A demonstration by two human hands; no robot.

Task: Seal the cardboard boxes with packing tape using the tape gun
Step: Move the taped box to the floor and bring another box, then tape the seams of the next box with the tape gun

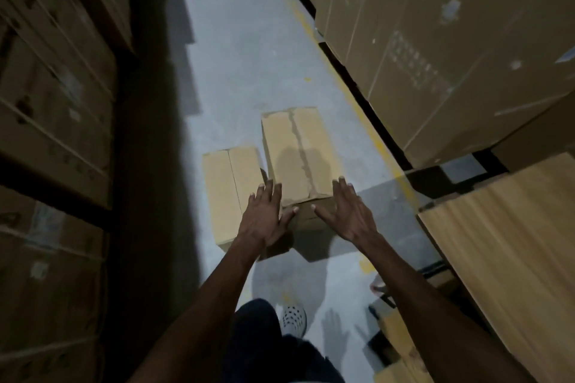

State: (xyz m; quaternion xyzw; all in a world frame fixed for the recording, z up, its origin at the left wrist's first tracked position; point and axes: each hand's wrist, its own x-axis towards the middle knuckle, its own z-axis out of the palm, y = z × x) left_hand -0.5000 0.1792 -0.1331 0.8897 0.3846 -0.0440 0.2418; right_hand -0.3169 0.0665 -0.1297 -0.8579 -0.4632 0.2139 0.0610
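Two cardboard boxes stand side by side on the grey floor. The taller box [295, 152] on the right has its top flaps closed, with a rough strip running along the centre seam. The lower box [228, 190] to its left also has closed flaps. My left hand [267, 214] is spread with straight fingers at the near left corner of the taller box. My right hand [345, 211] is spread at its near right corner. Neither hand holds anything. No tape gun is in view.
I stand in a narrow aisle. Dark shelving with stacked cartons [53, 102] lines the left side. Large stacked cartons [451, 40] line the right, along a yellow floor line [373, 140]. A lighter carton [513, 242] sits near right. My foot [294, 317] is below the boxes.
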